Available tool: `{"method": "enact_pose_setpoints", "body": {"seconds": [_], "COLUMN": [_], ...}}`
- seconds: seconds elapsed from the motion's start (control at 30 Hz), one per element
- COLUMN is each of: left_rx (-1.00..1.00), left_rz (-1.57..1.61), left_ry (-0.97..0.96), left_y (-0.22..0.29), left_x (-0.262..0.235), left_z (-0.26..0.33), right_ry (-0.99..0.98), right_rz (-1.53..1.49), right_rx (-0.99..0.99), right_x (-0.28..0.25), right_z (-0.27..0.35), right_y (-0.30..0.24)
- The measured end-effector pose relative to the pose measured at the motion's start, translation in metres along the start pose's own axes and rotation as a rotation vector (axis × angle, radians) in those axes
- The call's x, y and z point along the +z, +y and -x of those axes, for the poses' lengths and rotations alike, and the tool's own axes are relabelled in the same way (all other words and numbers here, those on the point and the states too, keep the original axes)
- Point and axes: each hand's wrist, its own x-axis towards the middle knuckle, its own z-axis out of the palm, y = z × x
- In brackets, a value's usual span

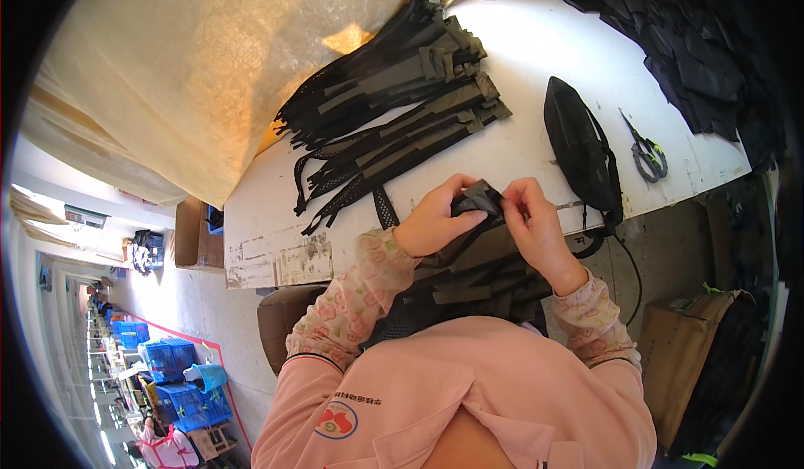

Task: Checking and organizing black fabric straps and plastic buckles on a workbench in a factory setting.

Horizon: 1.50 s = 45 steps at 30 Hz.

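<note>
- Both my hands pinched one small dark fabric piece [479,197] between thumbs and fingertips, my left hand [435,222] on its near-left edge and my right hand [536,222] clenched on its right edge, the piece held up just over the table edge.
- Right under the grip, a heap of similar dark strips [477,280] lay in my lap, touching my forearms.
- Beyond the grip, a fanned stack of black and olive strap pieces [394,105] rested on the white table [536,50]; to the right of the grip lay a black mesh pouch [579,151], with scissors [646,155] further right.
- I judged the piece could slip from so light a pinch and drop into the lap heap, where it would be hard to tell apart.
- Lower right of the grip stood a cardboard box [678,343] with dark material in it; what kind, I could not tell.
- Far left, blue crates [172,358] stood on the floor, contents unclear.
</note>
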Motion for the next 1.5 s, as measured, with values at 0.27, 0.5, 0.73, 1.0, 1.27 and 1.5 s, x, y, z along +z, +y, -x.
{"method": "enact_pose_setpoints", "body": {"seconds": [0.27, 0.5, 0.73, 1.0, 1.27, 1.5], "left_rx": [-0.323, -0.344, -0.381, -0.15, -0.529, 0.109], "left_rz": [0.175, 0.182, 0.148, -0.018, -1.032, -1.055], "left_ry": [0.021, -0.022, -0.005, -0.405, -0.655, 0.188], "left_y": [0.003, 0.007, -0.006, -0.02, -0.025, -0.083], "left_x": [0.001, 0.0, -0.006, -0.037, -0.109, -0.128], "left_z": [-0.005, -0.001, 0.002, 0.044, 0.097, -0.016], "right_ry": [-0.162, -0.204, -0.159, -0.048, -0.289, -0.396], "right_rz": [-0.189, -0.775, -0.528, -0.502, 0.21, 0.562], "right_rx": [0.045, 0.321, 0.325, 0.136, 0.324, 0.272], "right_x": [-0.003, -0.005, -0.015, -0.051, -0.046, -0.046], "right_z": [0.0, -0.003, -0.012, -0.011, 0.04, 0.027], "right_y": [0.004, 0.016, -0.02, -0.005, 0.068, 0.033]}}
